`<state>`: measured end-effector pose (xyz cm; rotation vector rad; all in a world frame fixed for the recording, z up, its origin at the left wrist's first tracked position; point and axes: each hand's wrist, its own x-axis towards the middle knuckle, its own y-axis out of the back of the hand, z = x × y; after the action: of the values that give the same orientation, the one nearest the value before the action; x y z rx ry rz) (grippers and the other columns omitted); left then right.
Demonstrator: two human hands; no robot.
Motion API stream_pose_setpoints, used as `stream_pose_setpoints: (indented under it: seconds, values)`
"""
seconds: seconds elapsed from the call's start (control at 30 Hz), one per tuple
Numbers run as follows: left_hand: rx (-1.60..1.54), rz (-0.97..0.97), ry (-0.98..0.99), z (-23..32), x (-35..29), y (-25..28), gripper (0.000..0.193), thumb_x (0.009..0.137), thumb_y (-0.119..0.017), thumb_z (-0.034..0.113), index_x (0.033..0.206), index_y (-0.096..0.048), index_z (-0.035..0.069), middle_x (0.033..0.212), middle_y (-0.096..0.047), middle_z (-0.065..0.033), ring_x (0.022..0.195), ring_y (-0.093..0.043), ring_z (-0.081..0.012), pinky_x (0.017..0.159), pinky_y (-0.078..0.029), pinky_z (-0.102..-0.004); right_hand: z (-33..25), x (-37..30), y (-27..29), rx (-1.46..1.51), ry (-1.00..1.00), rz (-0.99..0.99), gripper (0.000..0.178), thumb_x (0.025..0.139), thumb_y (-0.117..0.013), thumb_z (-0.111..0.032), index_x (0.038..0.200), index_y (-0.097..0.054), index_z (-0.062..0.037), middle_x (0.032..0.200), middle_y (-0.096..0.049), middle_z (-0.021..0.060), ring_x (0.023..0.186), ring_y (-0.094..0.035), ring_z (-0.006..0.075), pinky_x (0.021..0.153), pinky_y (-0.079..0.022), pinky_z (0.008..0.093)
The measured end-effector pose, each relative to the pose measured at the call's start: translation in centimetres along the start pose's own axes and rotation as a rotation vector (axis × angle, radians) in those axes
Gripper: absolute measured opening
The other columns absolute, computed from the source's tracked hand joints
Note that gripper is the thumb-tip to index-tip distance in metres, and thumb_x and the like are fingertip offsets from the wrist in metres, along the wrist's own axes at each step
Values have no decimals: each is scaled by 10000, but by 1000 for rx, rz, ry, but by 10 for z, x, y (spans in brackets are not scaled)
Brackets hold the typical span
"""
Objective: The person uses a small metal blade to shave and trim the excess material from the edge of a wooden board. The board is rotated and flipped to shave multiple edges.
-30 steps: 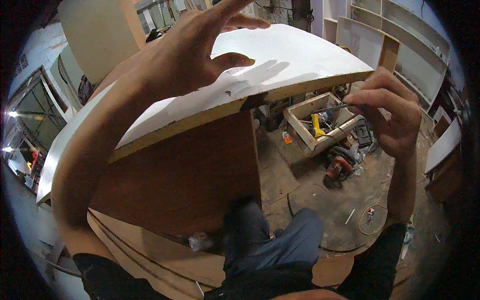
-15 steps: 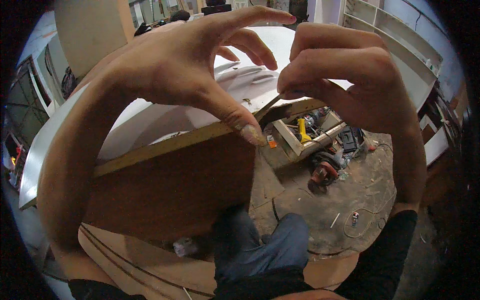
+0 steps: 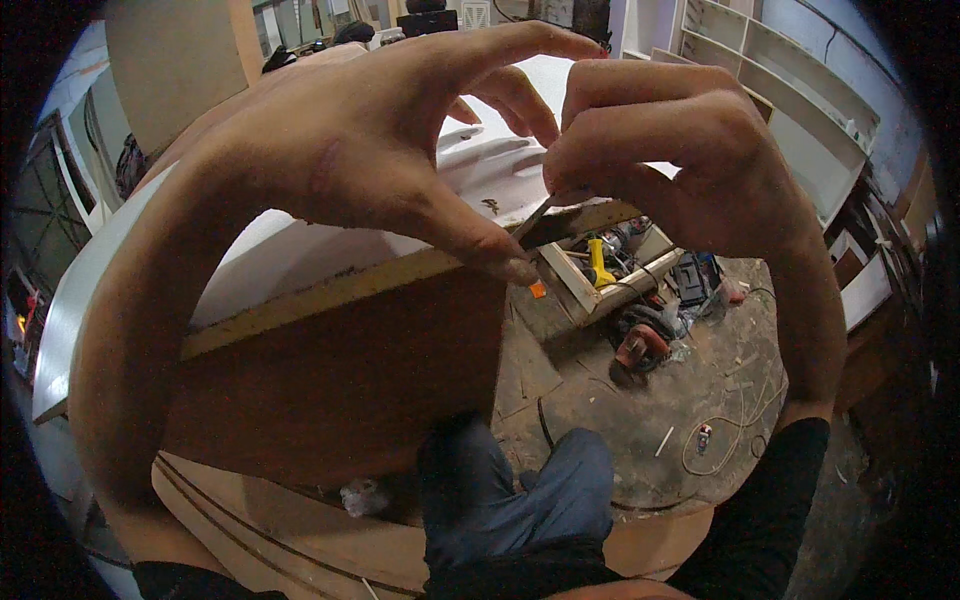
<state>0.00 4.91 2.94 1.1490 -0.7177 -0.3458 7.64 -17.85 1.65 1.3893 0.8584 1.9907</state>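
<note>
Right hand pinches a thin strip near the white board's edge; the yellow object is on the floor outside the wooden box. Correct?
Not quite: the yellow object is inside the wooden box, as the head view shows. The right hand does pinch a thin strip near the white board's edge.

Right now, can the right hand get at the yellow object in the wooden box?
Probably not: the right hand pinches a thin stick by the white board, and the yellow object seems lower, though the wooden box looks open.
</note>
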Motion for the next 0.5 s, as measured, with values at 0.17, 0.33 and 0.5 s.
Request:
stream_pose_setpoints:
  seconds: [0.17, 0.33, 0.5]
  values:
    - [-37, 0, 14, 3, 0, -1, 1189, 574, -976, 268, 1539, -317, 46, 1398, -555, -154, 1276, -552, -271, 1096, -417, -458, -6, 1, 0, -23, -19, -1, 95, 764, -758, -26, 811, -676, -33, 713, -541, 47, 634, -564, 194, 553, -423, 341]
    - [-68, 84, -128, -7, -3, -8, 1147, 589, -960, 258, 1531, -343, 46, 1415, -543, -142, 1291, -534, -255, 1094, -401, -444, -5, 7, 2, 18, -11, -41, 113, 744, -756, -19, 795, -655, -19, 688, -499, 55, 606, -531, 208, 535, -385, 357]
    - [-82, 58, -118, -9, -1, -7, 1134, 596, -949, 273, 1532, -349, 46, 1462, -501, -130, 1335, -490, -241, 1089, -384, -442, -18, 15, 3, 27, -92, -72, 121, 739, -752, -28, 775, -639, -8, 684, -490, 69, 602, -533, 219, 535, -384, 362]
